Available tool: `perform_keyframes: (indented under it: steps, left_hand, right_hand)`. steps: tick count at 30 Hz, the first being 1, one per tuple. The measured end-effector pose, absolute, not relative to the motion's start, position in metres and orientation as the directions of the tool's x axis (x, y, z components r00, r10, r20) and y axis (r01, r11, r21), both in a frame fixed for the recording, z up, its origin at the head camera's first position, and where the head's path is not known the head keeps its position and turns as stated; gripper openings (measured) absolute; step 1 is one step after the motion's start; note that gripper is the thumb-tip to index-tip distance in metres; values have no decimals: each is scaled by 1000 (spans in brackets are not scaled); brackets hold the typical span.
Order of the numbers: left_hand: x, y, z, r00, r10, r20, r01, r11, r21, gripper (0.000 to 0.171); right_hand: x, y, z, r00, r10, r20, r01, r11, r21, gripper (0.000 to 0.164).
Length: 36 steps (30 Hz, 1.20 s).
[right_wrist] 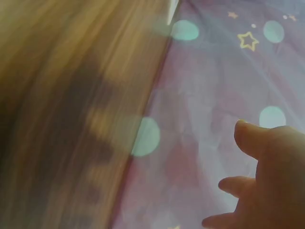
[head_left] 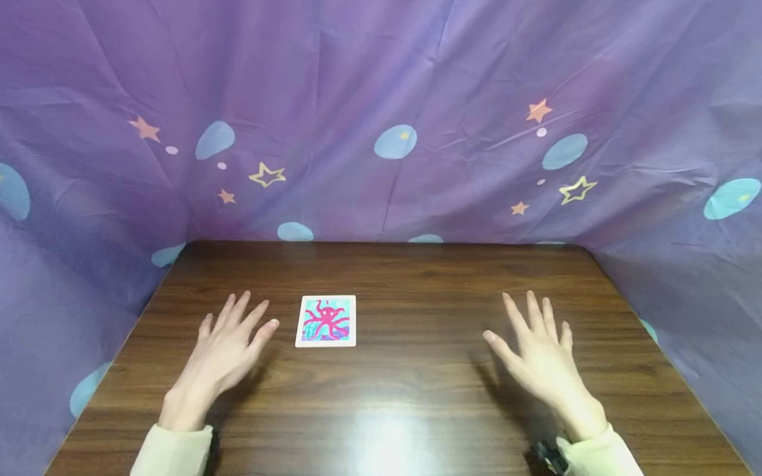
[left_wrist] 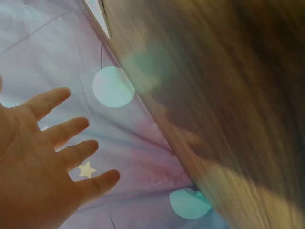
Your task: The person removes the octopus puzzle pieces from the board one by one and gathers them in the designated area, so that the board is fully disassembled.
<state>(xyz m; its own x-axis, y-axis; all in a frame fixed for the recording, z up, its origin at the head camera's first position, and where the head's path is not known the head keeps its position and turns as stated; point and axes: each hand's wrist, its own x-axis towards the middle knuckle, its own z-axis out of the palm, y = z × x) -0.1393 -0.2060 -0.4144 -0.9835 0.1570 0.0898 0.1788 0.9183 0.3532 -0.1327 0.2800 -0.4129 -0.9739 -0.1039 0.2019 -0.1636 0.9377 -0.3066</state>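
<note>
A square white-bordered picture card [head_left: 326,321] with a pink octopus on a blue ground lies flat on the dark wooden table [head_left: 417,284], left of the middle. My left hand [head_left: 229,347] is just left of the card, palm down with its fingers spread, holding nothing. In the left wrist view the left hand [left_wrist: 52,152] shows its palm and parted fingers. Over the right side of the table my right hand [head_left: 538,360] is likewise spread and holds nothing. Part of the right hand [right_wrist: 267,181] shows in the right wrist view. White slivers of the card appear at the top of both wrist views.
A purple cloth [head_left: 333,99] printed with stars and blue ovals hangs behind the table and along both sides. A dark object [head_left: 549,456] sits by the right sleeve [head_left: 601,453]. Bright light reflects off the table's front middle.
</note>
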Motion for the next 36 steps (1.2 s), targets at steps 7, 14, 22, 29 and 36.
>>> perform_keyframes:
  steps: [7, 14, 22, 29, 36]
  left_hand:
    - [-144, -201, -413, -985, 158, 69, 172, 911, 374, 70]
    - [-147, -195, -415, -977, 209, 50, 212, 902, 377, 61]
    - [-155, -188, -420, -961, 272, 58, 272, 879, 392, 54]
    - [-170, -178, -428, -958, 283, -37, 235, 855, 463, 58]
    - [-174, -174, -432, -966, 246, -75, 174, 839, 516, 58]
  right_hand:
    - [-143, 253, -408, -967, -144, 210, -210, 918, -338, 74]
    - [-148, 239, -410, -964, -183, 196, -245, 897, -367, 70]
    - [-156, 215, -414, -925, -292, 243, -365, 860, -357, 61]
    - [-160, 180, -407, -883, -404, 240, -469, 774, -425, 57]
    - [-168, 152, -408, -857, -444, 264, -516, 736, -439, 52]
